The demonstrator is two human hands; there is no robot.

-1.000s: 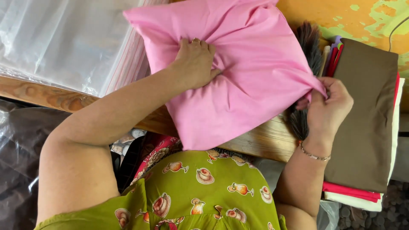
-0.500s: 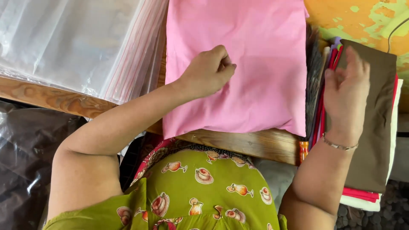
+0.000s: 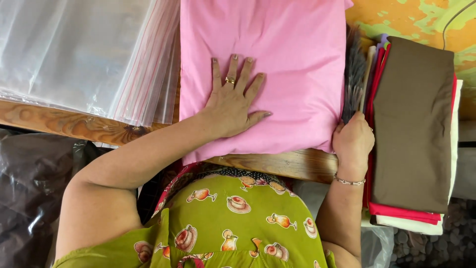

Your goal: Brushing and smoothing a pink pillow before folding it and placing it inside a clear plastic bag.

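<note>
A folded pink cloth [image 3: 292, 59] lies flat on the wooden table [image 3: 277, 165], squared up in front of me. My left hand [image 3: 233, 99] presses on it palm down, fingers spread, a ring on one finger. My right hand [image 3: 353, 141] is curled at the cloth's lower right corner, closed around the bottom of a dark bristly brush [image 3: 354, 74] that stands between the pink cloth and a stack of folded cloths. A bracelet is on that wrist.
A pile of clear plastic bags [image 3: 84, 54] with red-striped edges covers the table's left side. A stack of folded cloths [image 3: 414, 129], brown on top with red and white beneath, sits at the right. A dark plastic sack [image 3: 29, 188] is at the lower left.
The pink cloth was turned from a tilted position to lie square and flat. My left hand went from gripping it to pressing flat with fingers spread. My right hand moved down to the lower right corner.
</note>
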